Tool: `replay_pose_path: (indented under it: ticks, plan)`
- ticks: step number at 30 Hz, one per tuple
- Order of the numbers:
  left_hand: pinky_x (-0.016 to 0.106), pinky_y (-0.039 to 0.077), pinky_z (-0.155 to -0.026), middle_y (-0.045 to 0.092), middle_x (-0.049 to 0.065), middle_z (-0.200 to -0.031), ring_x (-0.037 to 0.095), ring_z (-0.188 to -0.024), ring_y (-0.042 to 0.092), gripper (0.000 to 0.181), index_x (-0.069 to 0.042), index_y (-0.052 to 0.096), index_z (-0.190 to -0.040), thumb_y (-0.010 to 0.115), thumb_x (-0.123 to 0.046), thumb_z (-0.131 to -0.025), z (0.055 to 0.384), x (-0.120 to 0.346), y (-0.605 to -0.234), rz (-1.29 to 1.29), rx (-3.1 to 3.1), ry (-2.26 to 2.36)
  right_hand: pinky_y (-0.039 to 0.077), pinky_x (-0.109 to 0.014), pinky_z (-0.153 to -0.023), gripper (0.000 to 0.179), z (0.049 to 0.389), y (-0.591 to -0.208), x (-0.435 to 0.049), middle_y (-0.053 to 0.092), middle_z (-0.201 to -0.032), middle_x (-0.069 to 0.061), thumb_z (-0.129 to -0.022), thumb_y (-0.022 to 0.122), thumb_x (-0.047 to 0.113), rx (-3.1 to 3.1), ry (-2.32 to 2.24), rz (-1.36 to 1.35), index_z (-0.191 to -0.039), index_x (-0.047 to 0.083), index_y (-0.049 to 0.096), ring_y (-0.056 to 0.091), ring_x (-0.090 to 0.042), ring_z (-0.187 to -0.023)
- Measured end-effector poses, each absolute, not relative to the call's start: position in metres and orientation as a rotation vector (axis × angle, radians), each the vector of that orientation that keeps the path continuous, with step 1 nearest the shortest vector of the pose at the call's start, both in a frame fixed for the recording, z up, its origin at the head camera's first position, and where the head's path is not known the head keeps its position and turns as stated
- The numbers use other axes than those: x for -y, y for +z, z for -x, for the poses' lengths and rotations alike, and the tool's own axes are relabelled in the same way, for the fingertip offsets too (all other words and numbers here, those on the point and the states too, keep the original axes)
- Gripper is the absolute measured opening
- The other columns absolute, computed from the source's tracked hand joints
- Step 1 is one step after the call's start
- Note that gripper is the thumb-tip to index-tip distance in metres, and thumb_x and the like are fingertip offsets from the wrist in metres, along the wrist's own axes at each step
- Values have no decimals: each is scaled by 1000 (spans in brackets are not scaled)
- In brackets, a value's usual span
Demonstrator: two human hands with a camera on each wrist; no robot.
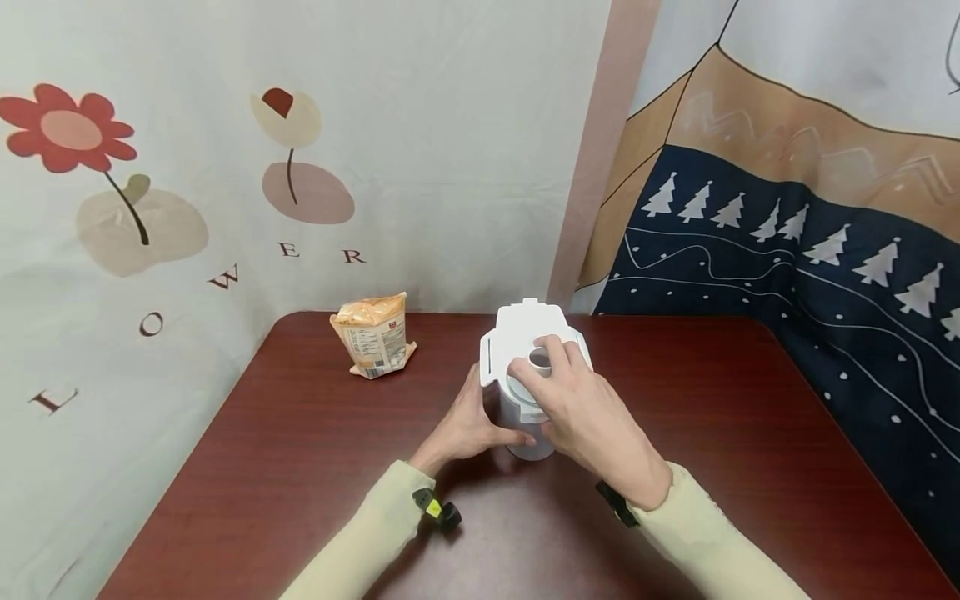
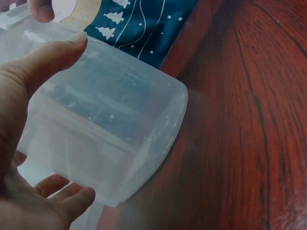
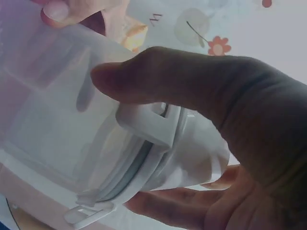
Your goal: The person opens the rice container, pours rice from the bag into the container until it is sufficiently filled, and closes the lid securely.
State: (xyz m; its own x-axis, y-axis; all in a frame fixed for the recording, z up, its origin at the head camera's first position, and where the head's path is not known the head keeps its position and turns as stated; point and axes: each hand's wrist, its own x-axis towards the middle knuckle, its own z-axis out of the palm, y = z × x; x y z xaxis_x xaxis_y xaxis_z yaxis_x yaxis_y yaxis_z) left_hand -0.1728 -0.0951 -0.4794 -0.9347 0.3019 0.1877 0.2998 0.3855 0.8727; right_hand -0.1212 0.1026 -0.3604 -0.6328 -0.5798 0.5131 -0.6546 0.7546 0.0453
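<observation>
A tall translucent plastic storage container with a white clip-on lid stands on the table. My left hand holds its body from the left, thumb across the near side and fingers around the far side. Over the lid, my right hand has its fingers curled by the round raised ring on top. In the right wrist view the right thumb lies at a lid clip, and another clip sticks outward. Part of the lid is hidden behind the right hand.
An orange and white snack bag stands at the back left of the dark red wooden table. Behind the table hangs a pale curtain with flower prints. A navy cloth with trees covers the right side.
</observation>
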Motion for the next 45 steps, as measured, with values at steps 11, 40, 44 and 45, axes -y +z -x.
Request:
replay_pose_path:
  ticks: [11,40,44,45]
  plan:
    - [44,38,-118,38,-1,-153,19,-136,46,129,-35,22,-157,103,-36,-57,174,97,-482,-570,-2611,1645,56,-31,-50,57,120,-361,-95,53,-119,-22,-64,81,-5,2410,170,-945,-109,17,55,59,-35,-99]
    - [45,40,-116,39,0,-151,18,-135,45,127,-36,24,-157,102,-34,-56,176,96,-480,-669,-2655,1622,58,-35,-51,63,119,-367,-89,51,-123,-23,-56,90,8,2412,91,-874,-106,16,54,58,-39,-100]
    - [43,40,-116,39,-2,-151,16,-135,45,127,-35,24,-156,102,-30,-56,177,95,-480,-687,-2641,1644,59,-35,-52,67,119,-367,-88,49,-123,-24,-54,94,13,2411,74,-872,-107,16,53,57,-40,-102]
    - [43,41,-115,40,-2,-150,16,-134,46,127,-35,25,-156,103,-30,-56,177,95,-480,-697,-2640,1646,60,-35,-53,69,119,-367,-88,49,-123,-24,-52,95,15,2410,69,-869,-107,16,53,57,-40,-102]
